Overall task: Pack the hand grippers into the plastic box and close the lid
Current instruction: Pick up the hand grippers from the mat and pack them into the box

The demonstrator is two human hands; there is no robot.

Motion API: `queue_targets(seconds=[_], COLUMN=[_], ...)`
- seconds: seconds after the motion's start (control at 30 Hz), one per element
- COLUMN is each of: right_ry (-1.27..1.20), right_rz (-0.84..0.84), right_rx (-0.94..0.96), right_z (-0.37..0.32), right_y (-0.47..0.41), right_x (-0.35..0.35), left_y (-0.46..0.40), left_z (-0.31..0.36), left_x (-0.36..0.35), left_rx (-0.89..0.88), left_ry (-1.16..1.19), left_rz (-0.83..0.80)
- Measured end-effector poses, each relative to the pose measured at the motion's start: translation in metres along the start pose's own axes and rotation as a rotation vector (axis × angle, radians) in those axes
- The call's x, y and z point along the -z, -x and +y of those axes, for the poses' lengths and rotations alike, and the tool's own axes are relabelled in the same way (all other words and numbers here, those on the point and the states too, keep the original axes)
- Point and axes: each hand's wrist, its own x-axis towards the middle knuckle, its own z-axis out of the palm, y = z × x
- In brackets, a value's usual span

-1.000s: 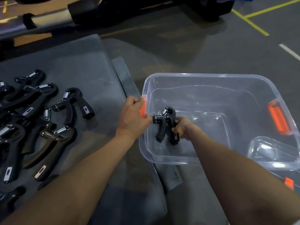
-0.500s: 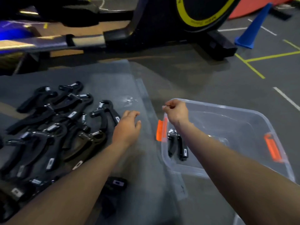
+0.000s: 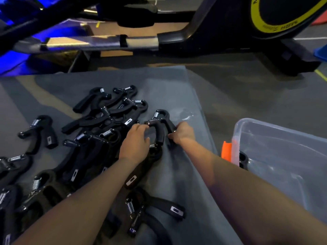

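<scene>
Fingers of my right hand (image 3: 182, 132) and left hand (image 3: 136, 142) both clamp one gripper (image 3: 160, 124) on the mat (image 3: 185, 174), box (image 3: 283, 138) at right.

- The place looks like a gym.
- An exercise machine (image 3: 265, 23) with a yellow-ringed wheel stands behind.
- The dark floor (image 3: 256, 96) has painted lines.
- Many hand grippers (image 3: 99, 124) lie on a grey mat (image 3: 177, 89).

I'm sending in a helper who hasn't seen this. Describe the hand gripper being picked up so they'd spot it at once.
Start at the clear plastic box with its orange latch, then look left across the grey mat. The hand gripper lies at the pile's right edge, both hands on it: left hand, right hand.
</scene>
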Motion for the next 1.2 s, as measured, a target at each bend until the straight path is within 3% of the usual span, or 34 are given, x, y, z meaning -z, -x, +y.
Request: queue_targets(seconds=[0.23, 0.43, 0.73, 1.03, 1.2], right_ry=[0.135, 0.081, -0.135, -0.147, -0.093], right_rz=[0.130, 0.319, 0.425, 0.335, 0.244], right_rx=[0.023, 0.054, -0.182, -0.415, -0.500], right_z=[0.010, 0.040, 0.158, 0.274, 0.300], right_y=[0.003, 0.015, 0.049, 0.044, 0.023], right_x=[0.019, 0.090, 0.185, 0.178, 0.160], left_y=[0.005, 0.012, 0.037, 0.032, 0.029], left_z=[0.012, 0.078, 0.185, 0.215, 0.214], left_x=[-0.001, -0.017, -0.095, -0.165, -0.183], left_rx=[-0.014, -0.149, -0.366, -0.326, -0.332], left_ry=[0.010, 0.061, 0.025, -0.136, -0.206], left_rz=[-0.004, 0.021, -0.080, -0.133, -0.047])
